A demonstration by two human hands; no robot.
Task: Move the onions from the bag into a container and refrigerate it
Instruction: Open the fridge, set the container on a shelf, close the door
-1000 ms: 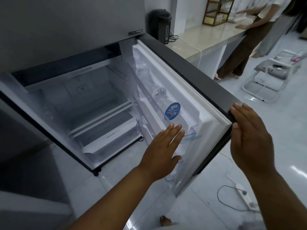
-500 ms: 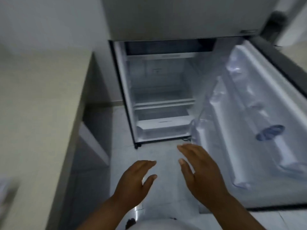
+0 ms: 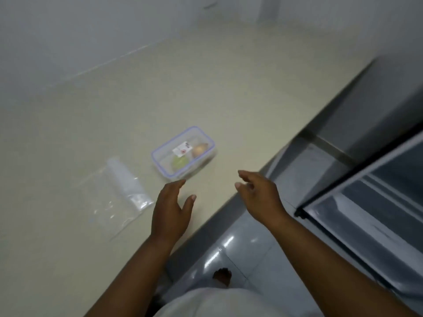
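Observation:
A clear lidded container with a blue seal sits on the beige counter, near its front edge. Inside lie a brown onion and a pale green one. An empty clear plastic bag lies flat to the container's left. My left hand hovers open just in front of the container, fingertips a short way from its near corner. My right hand is open too, above the counter edge to the container's right. Neither hand touches anything.
The open fridge stands at the right, its lower compartment showing shelves. Glossy floor tiles run between counter and fridge, and a bare foot stands there. A white wall backs the counter.
The view has swung left from the open fridge to the counter. Both hands left the fridge door and now reach toward the container.

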